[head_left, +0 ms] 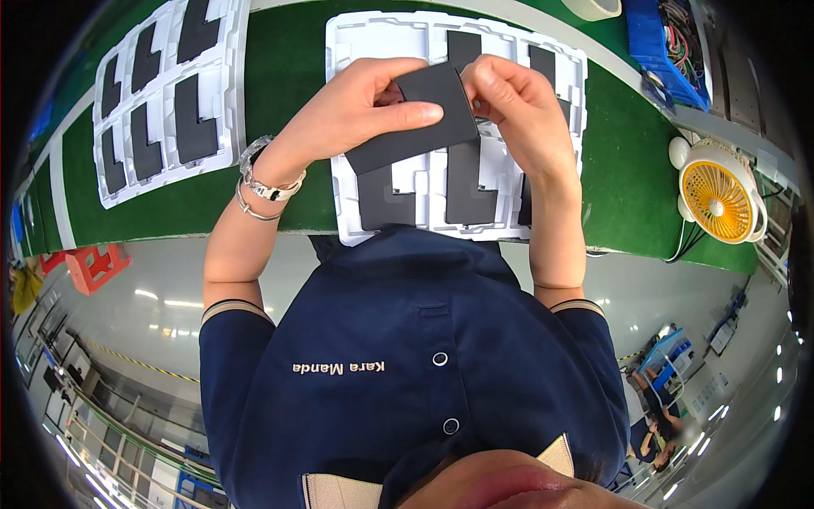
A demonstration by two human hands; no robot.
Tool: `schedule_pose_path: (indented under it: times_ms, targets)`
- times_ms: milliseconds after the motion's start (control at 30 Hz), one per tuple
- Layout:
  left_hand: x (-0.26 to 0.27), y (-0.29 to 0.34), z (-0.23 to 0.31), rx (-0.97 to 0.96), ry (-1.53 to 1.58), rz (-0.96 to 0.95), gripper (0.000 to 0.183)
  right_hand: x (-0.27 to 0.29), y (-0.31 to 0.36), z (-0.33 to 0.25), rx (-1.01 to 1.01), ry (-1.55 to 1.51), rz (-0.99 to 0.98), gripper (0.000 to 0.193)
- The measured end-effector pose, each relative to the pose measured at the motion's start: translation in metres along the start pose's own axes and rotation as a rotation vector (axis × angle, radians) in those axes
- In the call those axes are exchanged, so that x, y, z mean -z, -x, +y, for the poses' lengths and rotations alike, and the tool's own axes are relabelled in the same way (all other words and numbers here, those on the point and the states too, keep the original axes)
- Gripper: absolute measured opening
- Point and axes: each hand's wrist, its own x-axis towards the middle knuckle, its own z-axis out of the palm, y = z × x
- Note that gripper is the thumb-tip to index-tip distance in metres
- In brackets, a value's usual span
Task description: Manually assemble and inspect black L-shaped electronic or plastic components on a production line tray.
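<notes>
A flat black L-shaped piece is held tilted above a white moulded tray. My left hand grips it, thumb on the upper face and fingers underneath. At the piece's right edge, my right hand is closed, thumb and forefinger pinched together. Whether that pinch holds the edge itself or something small on it is hidden. In the tray below, several similar black pieces lie in recesses, partly covered by my hands and the held piece.
To the left, a second white tray holds several black L-shaped pieces. Both trays rest on a green bench top. A white and yellow fan stands at right, below a blue bin of wires. A red stool is at lower left.
</notes>
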Motion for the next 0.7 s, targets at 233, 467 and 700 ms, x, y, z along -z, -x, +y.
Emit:
schedule_pose_path:
  times_ms: [233, 467, 700]
  targets:
    - [-0.002, 0.002, -0.004, -0.041, -0.182, 0.018, 0.035, -0.006, 0.005, -0.01, 0.031, 0.375, -0.012, 0.025]
    - [-0.002, 0.003, 0.005, -0.009, -0.511, 0.014, 0.031, -0.012, 0.003, -0.002, 0.094, 0.35, 0.063, 0.012]
    - [0.012, -0.006, -0.017, -0.163, -0.108, 0.093, 0.019, -0.003, 0.002, -0.008, 0.102, 0.35, 0.162, 0.019]
